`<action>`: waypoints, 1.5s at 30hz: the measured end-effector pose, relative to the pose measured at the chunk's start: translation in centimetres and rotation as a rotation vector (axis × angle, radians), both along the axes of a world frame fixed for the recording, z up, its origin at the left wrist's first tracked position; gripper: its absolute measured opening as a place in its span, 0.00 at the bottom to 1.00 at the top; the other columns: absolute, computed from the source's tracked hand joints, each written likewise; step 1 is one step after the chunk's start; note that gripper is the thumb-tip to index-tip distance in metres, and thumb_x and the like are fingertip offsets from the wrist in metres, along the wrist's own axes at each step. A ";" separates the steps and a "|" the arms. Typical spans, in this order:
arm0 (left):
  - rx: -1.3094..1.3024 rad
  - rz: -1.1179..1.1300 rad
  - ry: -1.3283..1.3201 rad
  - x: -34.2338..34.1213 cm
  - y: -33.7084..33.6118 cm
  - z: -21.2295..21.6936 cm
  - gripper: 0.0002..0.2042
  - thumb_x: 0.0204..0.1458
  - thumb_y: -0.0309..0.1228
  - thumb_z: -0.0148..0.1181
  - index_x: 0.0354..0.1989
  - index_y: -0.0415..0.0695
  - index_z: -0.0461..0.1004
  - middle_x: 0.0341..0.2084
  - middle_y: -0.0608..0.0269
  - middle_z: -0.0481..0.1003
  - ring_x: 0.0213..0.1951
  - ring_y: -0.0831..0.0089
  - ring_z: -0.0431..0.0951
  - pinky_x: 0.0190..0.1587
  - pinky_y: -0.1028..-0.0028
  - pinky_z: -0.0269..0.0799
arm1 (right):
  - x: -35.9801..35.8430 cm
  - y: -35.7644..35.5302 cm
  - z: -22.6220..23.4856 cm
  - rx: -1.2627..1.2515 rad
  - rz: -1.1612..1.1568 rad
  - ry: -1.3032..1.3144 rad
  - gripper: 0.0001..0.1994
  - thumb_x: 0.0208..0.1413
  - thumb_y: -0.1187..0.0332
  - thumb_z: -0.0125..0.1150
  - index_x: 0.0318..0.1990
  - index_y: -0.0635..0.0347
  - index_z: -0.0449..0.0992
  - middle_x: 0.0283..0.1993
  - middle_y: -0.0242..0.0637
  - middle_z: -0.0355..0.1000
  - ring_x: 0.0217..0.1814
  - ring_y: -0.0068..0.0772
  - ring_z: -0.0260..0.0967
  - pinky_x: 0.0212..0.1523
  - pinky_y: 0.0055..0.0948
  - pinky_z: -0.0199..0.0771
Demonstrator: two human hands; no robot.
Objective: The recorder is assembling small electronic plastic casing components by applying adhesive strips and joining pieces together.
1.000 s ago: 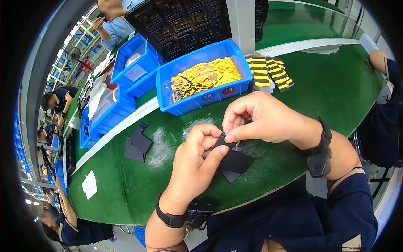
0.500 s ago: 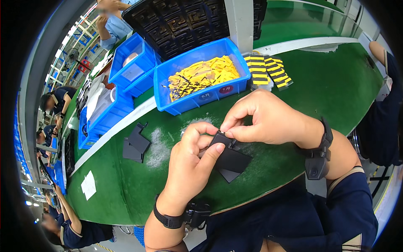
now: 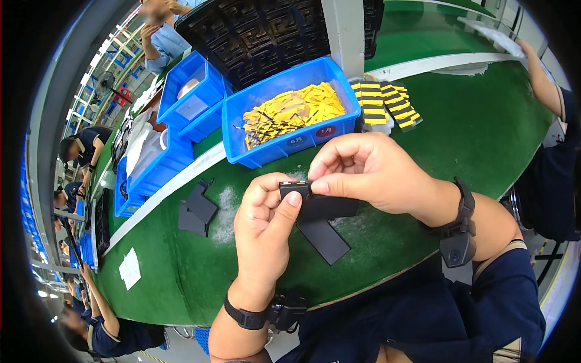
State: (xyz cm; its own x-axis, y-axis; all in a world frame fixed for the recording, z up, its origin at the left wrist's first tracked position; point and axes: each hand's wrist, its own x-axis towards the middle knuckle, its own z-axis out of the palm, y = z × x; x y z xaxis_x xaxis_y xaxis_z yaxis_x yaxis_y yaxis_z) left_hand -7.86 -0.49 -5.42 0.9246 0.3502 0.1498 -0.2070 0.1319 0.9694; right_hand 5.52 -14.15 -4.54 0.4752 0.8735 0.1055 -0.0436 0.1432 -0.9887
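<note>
Left grip (image 3: 264, 227) and right grip (image 3: 372, 175) closed on black piece (image 3: 330, 207) near blue bin (image 3: 266, 156) with printed labels (image 3: 327, 131)

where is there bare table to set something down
Bare: the table right of the striped strips, beyond the right hand; also between the paper and left hand. Crowded: around both hands, with black pieces and the bin of yellow pieces close by.

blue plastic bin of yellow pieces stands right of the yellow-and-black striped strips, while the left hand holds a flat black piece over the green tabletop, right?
Not quite: in the head view, the blue plastic bin of yellow pieces stands left of the yellow-and-black striped strips. As stated, the left hand holds a flat black piece over the green tabletop.
</note>
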 end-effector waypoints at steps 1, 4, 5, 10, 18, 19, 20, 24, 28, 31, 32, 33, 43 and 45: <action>-0.014 0.003 0.002 0.0 0.0 0.0 0.09 0.58 0.22 0.52 0.46 0.39 0.66 0.37 0.66 0.74 0.40 0.82 0.71 0.45 0.81 0.65 | -0.1 -0.1 0.0 0.001 0.014 0.022 0.04 0.53 0.78 0.62 0.35 0.65 0.76 0.34 0.32 0.74 0.38 0.19 0.71 0.43 0.20 0.72; -0.052 -0.001 0.007 0.0 -0.2 -0.1 0.07 0.58 0.23 0.52 0.45 0.40 0.66 0.35 0.68 0.71 0.38 0.84 0.69 0.43 0.82 0.64 | -0.2 -0.3 0.0 0.015 0.013 -0.033 0.04 0.52 0.77 0.62 0.35 0.65 0.76 0.34 0.32 0.74 0.38 0.18 0.70 0.42 0.20 0.71; -0.078 -0.005 0.006 0.0 -0.2 0.0 0.07 0.59 0.23 0.52 0.44 0.40 0.66 0.35 0.69 0.71 0.38 0.84 0.68 0.43 0.82 0.63 | -0.3 -0.3 0.0 0.011 -0.010 -0.084 0.04 0.52 0.77 0.63 0.35 0.65 0.76 0.34 0.32 0.74 0.38 0.18 0.70 0.41 0.20 0.71; 0.015 0.005 -0.011 -0.1 -0.4 0.2 0.07 0.59 0.24 0.51 0.44 0.40 0.65 0.34 0.69 0.70 0.36 0.85 0.67 0.41 0.83 0.62 | -0.5 -0.4 -0.1 0.063 -0.085 -0.376 0.04 0.50 0.76 0.65 0.33 0.64 0.77 0.32 0.32 0.73 0.34 0.20 0.69 0.37 0.22 0.69; 0.114 0.042 -0.035 -0.1 -0.6 0.2 0.07 0.58 0.23 0.52 0.43 0.39 0.65 0.34 0.68 0.70 0.35 0.86 0.67 0.38 0.83 0.62 | -0.6 -0.2 -0.3 0.104 -0.071 -0.340 0.05 0.48 0.74 0.67 0.32 0.62 0.77 0.31 0.31 0.73 0.34 0.22 0.69 0.36 0.22 0.67; 0.096 0.033 -0.032 -0.1 -0.5 0.2 0.07 0.58 0.23 0.52 0.43 0.39 0.65 0.34 0.69 0.70 0.35 0.86 0.67 0.39 0.83 0.62 | -0.6 -0.3 -0.3 0.110 -0.072 -0.362 0.05 0.48 0.74 0.67 0.32 0.62 0.77 0.31 0.31 0.73 0.33 0.22 0.69 0.35 0.22 0.67; 0.066 0.022 -0.040 -0.1 -0.4 0.2 0.06 0.58 0.23 0.52 0.43 0.39 0.65 0.34 0.69 0.70 0.35 0.86 0.67 0.39 0.83 0.62 | -0.5 -0.3 -0.3 0.117 -0.070 -0.394 0.05 0.48 0.74 0.67 0.32 0.62 0.77 0.30 0.31 0.73 0.33 0.24 0.69 0.36 0.23 0.68; 0.038 -0.043 -0.028 -0.1 -0.3 0.0 0.06 0.58 0.23 0.52 0.42 0.40 0.66 0.34 0.69 0.69 0.36 0.86 0.67 0.39 0.83 0.62 | -0.2 -0.1 -0.4 0.175 -0.074 -0.497 0.04 0.46 0.74 0.67 0.30 0.61 0.78 0.29 0.32 0.75 0.33 0.28 0.71 0.42 0.29 0.72; -0.026 -0.089 -0.003 -0.2 -0.3 -0.1 0.06 0.58 0.24 0.53 0.41 0.40 0.66 0.33 0.69 0.69 0.36 0.85 0.68 0.40 0.83 0.63 | 0.0 0.0 -0.7 0.225 -0.065 -0.509 0.05 0.45 0.74 0.68 0.29 0.61 0.78 0.29 0.33 0.77 0.33 0.32 0.73 0.49 0.36 0.73; -0.072 -0.116 0.018 -0.2 -0.3 0.0 0.06 0.58 0.25 0.53 0.41 0.40 0.66 0.34 0.69 0.69 0.37 0.83 0.70 0.40 0.82 0.64 | 0.1 0.0 -0.9 0.227 -0.080 -0.571 0.05 0.45 0.73 0.69 0.29 0.61 0.78 0.29 0.33 0.77 0.33 0.31 0.73 0.49 0.38 0.72; -0.091 -0.127 0.026 -0.2 -0.3 0.1 0.06 0.58 0.25 0.53 0.41 0.40 0.66 0.34 0.69 0.69 0.37 0.83 0.70 0.41 0.82 0.65 | 0.1 0.0 -0.9 0.230 -0.087 -0.608 0.05 0.44 0.73 0.69 0.29 0.60 0.78 0.29 0.33 0.77 0.33 0.31 0.73 0.50 0.38 0.72; -0.096 -0.141 0.025 -0.3 -0.3 0.2 0.05 0.58 0.25 0.53 0.41 0.40 0.66 0.34 0.68 0.69 0.37 0.82 0.71 0.41 0.81 0.65 | 0.2 -0.1 -0.9 0.235 -0.091 -0.637 0.05 0.44 0.73 0.69 0.29 0.60 0.78 0.29 0.33 0.77 0.33 0.31 0.73 0.50 0.39 0.72; -0.087 -0.199 0.115 -0.3 0.5 0.6 0.06 0.59 0.26 0.52 0.42 0.39 0.66 0.33 0.66 0.72 0.35 0.81 0.72 0.41 0.79 0.67 | 0.4 0.0 -0.5 0.131 -0.036 -0.499 0.09 0.42 0.71 0.72 0.27 0.61 0.76 0.25 0.30 0.72 0.29 0.26 0.70 0.42 0.31 0.73; -0.094 -0.211 0.183 -0.1 0.9 0.6 0.07 0.58 0.26 0.52 0.43 0.38 0.67 0.33 0.66 0.73 0.35 0.80 0.72 0.40 0.79 0.67 | 1.0 -0.1 -0.3 -0.006 0.052 -0.427 0.08 0.42 0.72 0.71 0.28 0.61 0.76 0.26 0.29 0.72 0.28 0.22 0.69 0.38 0.26 0.72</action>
